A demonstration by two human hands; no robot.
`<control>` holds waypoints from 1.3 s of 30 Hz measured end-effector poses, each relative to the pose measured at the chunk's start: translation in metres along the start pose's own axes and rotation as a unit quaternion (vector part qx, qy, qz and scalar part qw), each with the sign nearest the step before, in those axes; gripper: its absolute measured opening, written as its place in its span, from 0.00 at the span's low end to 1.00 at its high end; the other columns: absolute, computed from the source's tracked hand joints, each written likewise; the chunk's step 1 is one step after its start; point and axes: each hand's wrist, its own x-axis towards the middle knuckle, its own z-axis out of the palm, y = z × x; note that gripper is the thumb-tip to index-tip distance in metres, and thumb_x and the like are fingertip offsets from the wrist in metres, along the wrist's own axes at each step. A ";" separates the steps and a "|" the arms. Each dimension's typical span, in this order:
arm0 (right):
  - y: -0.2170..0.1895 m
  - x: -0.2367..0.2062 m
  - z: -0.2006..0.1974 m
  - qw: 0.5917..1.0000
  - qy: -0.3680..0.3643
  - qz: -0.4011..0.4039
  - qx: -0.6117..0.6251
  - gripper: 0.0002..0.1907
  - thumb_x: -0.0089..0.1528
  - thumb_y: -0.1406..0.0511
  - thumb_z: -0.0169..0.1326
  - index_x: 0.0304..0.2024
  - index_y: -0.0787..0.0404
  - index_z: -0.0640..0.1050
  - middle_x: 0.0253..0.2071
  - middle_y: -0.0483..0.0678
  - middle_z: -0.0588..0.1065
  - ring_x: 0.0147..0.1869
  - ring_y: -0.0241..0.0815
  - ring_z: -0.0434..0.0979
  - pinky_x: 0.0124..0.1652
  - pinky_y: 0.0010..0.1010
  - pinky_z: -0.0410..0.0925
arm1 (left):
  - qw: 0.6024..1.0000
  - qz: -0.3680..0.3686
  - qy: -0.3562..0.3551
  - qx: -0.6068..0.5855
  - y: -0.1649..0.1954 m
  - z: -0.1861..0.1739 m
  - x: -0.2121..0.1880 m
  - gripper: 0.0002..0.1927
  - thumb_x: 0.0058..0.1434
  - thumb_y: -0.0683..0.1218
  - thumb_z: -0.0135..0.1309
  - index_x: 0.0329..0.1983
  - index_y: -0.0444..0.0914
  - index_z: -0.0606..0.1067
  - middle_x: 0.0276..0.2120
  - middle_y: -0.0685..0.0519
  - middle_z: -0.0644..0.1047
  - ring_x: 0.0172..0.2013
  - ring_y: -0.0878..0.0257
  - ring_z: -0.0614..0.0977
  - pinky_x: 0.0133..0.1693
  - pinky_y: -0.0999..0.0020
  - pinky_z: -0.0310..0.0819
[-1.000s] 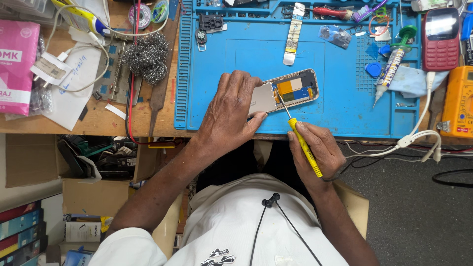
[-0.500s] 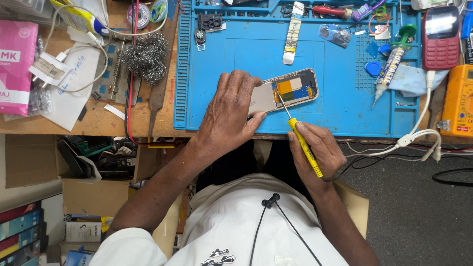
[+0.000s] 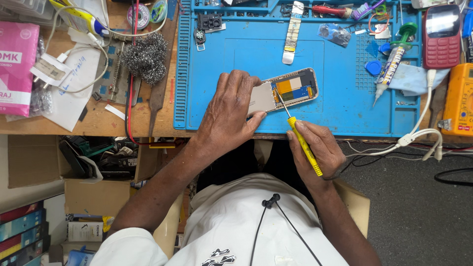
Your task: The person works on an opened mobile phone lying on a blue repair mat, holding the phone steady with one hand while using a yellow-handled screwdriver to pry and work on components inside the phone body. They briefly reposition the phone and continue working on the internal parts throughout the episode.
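Yellow screwdriver (image 3: 304,145) in right grip (image 3: 318,152); phone (image 3: 288,89) under left (image 3: 229,111)

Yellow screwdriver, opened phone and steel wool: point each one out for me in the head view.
yellow screwdriver (image 3: 305,147), head view, middle of its yellow handle.
opened phone (image 3: 294,87), head view, exposed board inside the case.
steel wool (image 3: 146,57), head view, centre of the grey tangle.
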 end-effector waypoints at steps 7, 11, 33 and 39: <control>-0.002 -0.001 -0.001 1.000 0.005 0.004 -0.006 0.15 0.62 0.75 0.67 0.51 0.64 0.81 0.48 0.53 0.80 0.50 0.42 0.83 0.48 0.30 0.78 | 1.000 0.007 0.004 -0.001 0.000 0.000 -0.001 0.31 0.55 0.46 0.66 0.58 0.29 0.68 0.47 0.43 0.67 0.50 0.49 0.70 0.54 0.50 0.70; -0.003 -0.001 -0.001 1.000 0.001 0.003 -0.004 0.16 0.62 0.75 0.67 0.51 0.64 0.81 0.48 0.53 0.80 0.50 0.43 0.83 0.48 0.30 0.77 | 1.000 0.005 0.004 -0.001 0.001 0.000 -0.001 0.30 0.56 0.45 0.66 0.58 0.30 0.68 0.47 0.43 0.67 0.51 0.49 0.70 0.54 0.50 0.70; 0.000 -0.002 -0.001 1.000 0.008 -0.006 -0.001 0.16 0.62 0.76 0.67 0.51 0.64 0.81 0.48 0.53 0.80 0.49 0.43 0.83 0.48 0.31 0.77 | 1.000 -0.002 0.003 -0.005 0.002 0.000 0.000 0.30 0.55 0.45 0.66 0.58 0.29 0.69 0.47 0.43 0.68 0.51 0.49 0.70 0.55 0.50 0.71; -0.002 0.000 0.000 1.000 0.006 -0.008 -0.006 0.16 0.61 0.76 0.68 0.51 0.65 0.81 0.48 0.53 0.80 0.49 0.44 0.83 0.48 0.31 0.77 | 1.000 -0.013 -0.005 -0.016 0.000 -0.001 0.001 0.31 0.55 0.46 0.66 0.57 0.28 0.69 0.47 0.43 0.68 0.50 0.49 0.70 0.54 0.51 0.71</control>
